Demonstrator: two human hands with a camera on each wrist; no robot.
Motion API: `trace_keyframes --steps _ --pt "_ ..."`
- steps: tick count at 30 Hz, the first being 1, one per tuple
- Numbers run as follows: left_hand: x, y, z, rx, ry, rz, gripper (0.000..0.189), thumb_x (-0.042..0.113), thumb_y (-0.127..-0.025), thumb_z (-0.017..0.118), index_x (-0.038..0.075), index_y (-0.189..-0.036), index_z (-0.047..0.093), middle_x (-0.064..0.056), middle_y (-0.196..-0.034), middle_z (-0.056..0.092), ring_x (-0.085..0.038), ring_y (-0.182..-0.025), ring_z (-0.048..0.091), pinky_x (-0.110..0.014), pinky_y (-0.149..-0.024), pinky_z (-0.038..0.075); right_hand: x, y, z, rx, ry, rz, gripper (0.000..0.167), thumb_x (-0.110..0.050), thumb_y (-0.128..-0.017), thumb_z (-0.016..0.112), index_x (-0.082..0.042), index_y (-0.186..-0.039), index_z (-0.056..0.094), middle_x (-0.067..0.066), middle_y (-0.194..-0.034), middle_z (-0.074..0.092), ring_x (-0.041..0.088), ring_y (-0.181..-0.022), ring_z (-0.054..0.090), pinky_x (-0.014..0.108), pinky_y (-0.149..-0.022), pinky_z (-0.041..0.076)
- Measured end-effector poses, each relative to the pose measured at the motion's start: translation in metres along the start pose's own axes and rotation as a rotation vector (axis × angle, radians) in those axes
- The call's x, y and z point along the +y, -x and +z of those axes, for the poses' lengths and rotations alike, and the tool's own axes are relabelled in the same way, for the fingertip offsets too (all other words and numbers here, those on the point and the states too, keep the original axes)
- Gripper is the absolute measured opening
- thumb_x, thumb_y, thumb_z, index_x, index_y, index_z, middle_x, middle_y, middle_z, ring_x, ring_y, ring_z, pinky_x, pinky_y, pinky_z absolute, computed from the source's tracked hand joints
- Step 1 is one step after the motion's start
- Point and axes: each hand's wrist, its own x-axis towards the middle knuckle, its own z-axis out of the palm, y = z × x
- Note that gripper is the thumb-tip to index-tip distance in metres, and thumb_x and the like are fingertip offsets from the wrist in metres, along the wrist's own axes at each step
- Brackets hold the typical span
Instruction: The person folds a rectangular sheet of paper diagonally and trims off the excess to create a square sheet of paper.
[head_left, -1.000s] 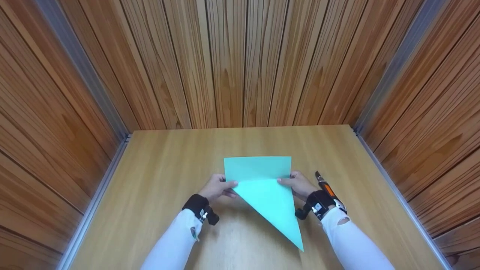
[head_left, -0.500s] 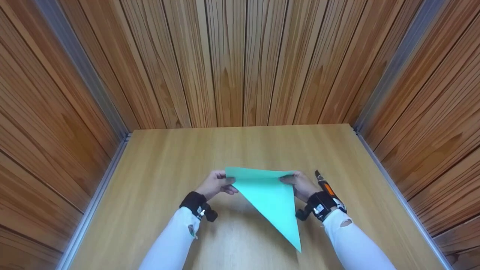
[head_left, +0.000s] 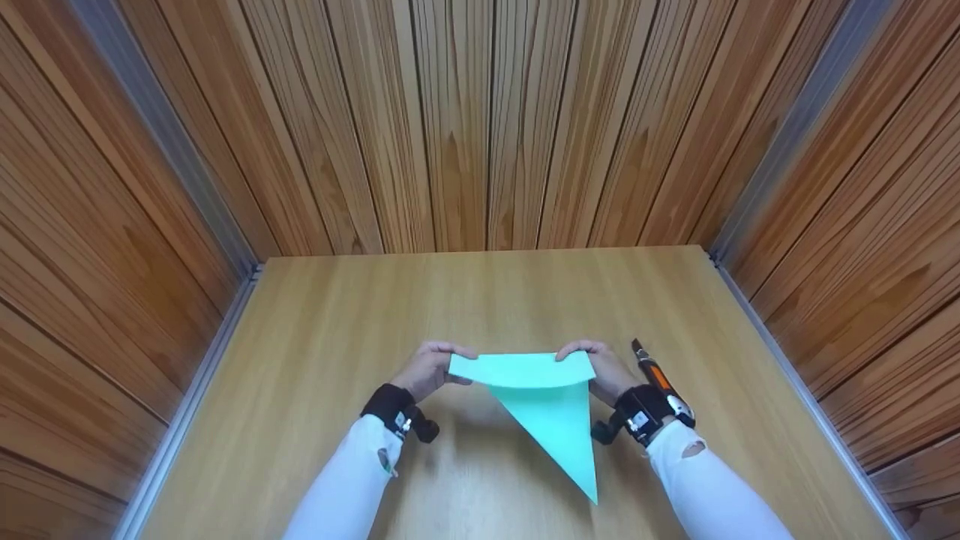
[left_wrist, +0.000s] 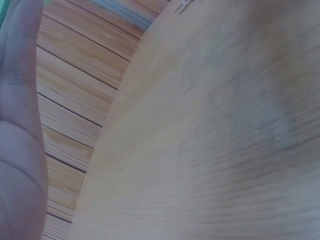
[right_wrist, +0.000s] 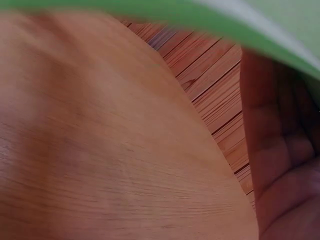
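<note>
A mint-green sheet of paper hangs between the hands over the table in the head view, its lower part a triangle pointing down at the right. The top strip is bent forward and lies over the triangle's upper part. My left hand pinches the left end of that bend, fingers along its top. At the right end my right hand holds the bend the same way. In the right wrist view the paper curves across the top, above the palm. The left wrist view catches the left palm at its edge.
A black and orange tool with a narrow dark tip lies on the wooden table, just right of the right hand. Wood-plank walls with grey metal strips stand at the back and both sides.
The paper's top strip, upright a second ago, has folded toward the person and down over the triangle. Both thumbs moved from the front face, and the fingers now lie along the top bend.
</note>
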Motion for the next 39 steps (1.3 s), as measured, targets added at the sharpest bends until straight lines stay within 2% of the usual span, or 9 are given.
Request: trace_keyframes --steps 5,9,11,15,18,23,29,34,39 --pt "0.0009 0.0015 0.0006 0.032 -0.022 0.011 0.049 0.013 -0.113 0.036 0.002 -0.112 0.084 0.001 -0.108 0.083 -0.018 -0.105 0.077 -0.030 -0.094 0.062 -0.0009 0.0010 -0.0020 -0.146 -0.033 -0.070 0.048 -0.010 -0.109 0.039 -0.021 -0.105 0.085 -0.006 -0.101 0.078 0.016 -0.100 0.071 0.035 -0.092 0.057" --pt "0.0016 0.0011 0.0032 0.140 -0.206 -0.012 0.028 0.017 -0.111 0.060 0.006 -0.106 0.085 0.002 -0.100 0.079 -0.020 -0.100 0.072 -0.032 -0.091 0.059 -0.0036 -0.0003 -0.0015 -0.187 -0.034 -0.059 0.055 -0.018 -0.113 0.029 -0.017 -0.106 0.084 -0.005 -0.103 0.077 0.016 -0.102 0.071 0.035 -0.092 0.057" --pt "0.0015 0.0005 0.0048 0.195 -0.307 -0.019 0.015 0.017 -0.105 0.073 0.007 -0.109 0.084 0.000 -0.100 0.077 -0.021 -0.098 0.070 -0.033 -0.090 0.058 -0.0051 -0.0012 -0.0001 -0.135 0.042 -0.037 0.044 -0.021 -0.115 0.040 -0.015 -0.105 0.083 -0.003 -0.103 0.076 0.019 -0.101 0.070 0.034 -0.090 0.058" --pt "0.0009 -0.0005 0.0064 0.275 -0.380 -0.064 0.029 0.018 -0.099 0.081 0.009 -0.126 0.078 -0.005 -0.102 0.073 -0.024 -0.101 0.070 -0.036 -0.092 0.062 -0.0065 -0.0019 0.0032 -0.015 0.268 0.022 0.013 -0.015 -0.103 0.074 -0.008 -0.111 0.080 0.001 -0.111 0.074 0.024 -0.107 0.067 0.033 -0.091 0.058" --pt "0.0004 -0.0010 0.0063 0.303 -0.365 -0.096 0.037 0.016 -0.099 0.081 0.012 -0.135 0.074 -0.007 -0.098 0.073 -0.026 -0.101 0.073 -0.038 -0.095 0.063 -0.0065 -0.0018 0.0045 0.009 0.357 0.064 0.037 -0.013 -0.097 0.081 -0.005 -0.133 0.073 0.004 -0.111 0.073 0.025 -0.105 0.069 0.035 -0.089 0.059" --pt "0.0006 0.0002 0.0051 0.302 -0.394 -0.124 0.036 0.018 -0.099 0.082 0.011 -0.134 0.075 -0.006 -0.106 0.079 -0.025 -0.108 0.074 -0.040 -0.098 0.062 -0.0055 -0.0012 0.0027 -0.002 0.358 0.145 0.061 -0.011 -0.096 0.082 -0.007 -0.153 0.059 0.002 -0.091 0.072 0.021 -0.088 0.073 0.035 -0.083 0.063" --pt "0.0000 0.0005 0.0026 0.314 -0.445 -0.165 0.030 0.017 -0.099 0.082 0.010 -0.127 0.077 -0.006 -0.116 0.081 -0.024 -0.113 0.072 -0.041 -0.100 0.059 -0.0029 -0.0004 -0.0032 -0.017 0.336 0.193 0.030 -0.013 -0.100 0.078 0.001 -0.127 0.073 0.006 -0.108 0.082 0.021 -0.102 0.078 0.034 -0.090 0.063" --pt "-0.0039 -0.0027 -0.0012 0.325 -0.480 -0.164 0.035 0.015 -0.098 0.082 0.004 -0.130 0.075 -0.005 -0.111 0.080 -0.023 -0.106 0.072 -0.035 -0.094 0.057 -0.0013 -0.0037 -0.0015 0.017 0.359 0.193 0.026 -0.011 -0.100 0.077 0.002 -0.123 0.075 0.008 -0.108 0.082 0.022 -0.102 0.078 0.035 -0.093 0.064" --pt "-0.0017 -0.0017 -0.0001 0.212 -0.642 -0.178 0.029 0.016 -0.099 0.081 0.007 -0.126 0.079 -0.005 -0.110 0.079 -0.022 -0.104 0.069 -0.036 -0.093 0.055 0.0018 -0.0052 -0.0001 0.022 0.359 0.189 0.024 -0.006 -0.099 0.078 0.006 -0.119 0.075 0.007 -0.102 0.082 0.018 -0.095 0.078 0.031 -0.087 0.065"
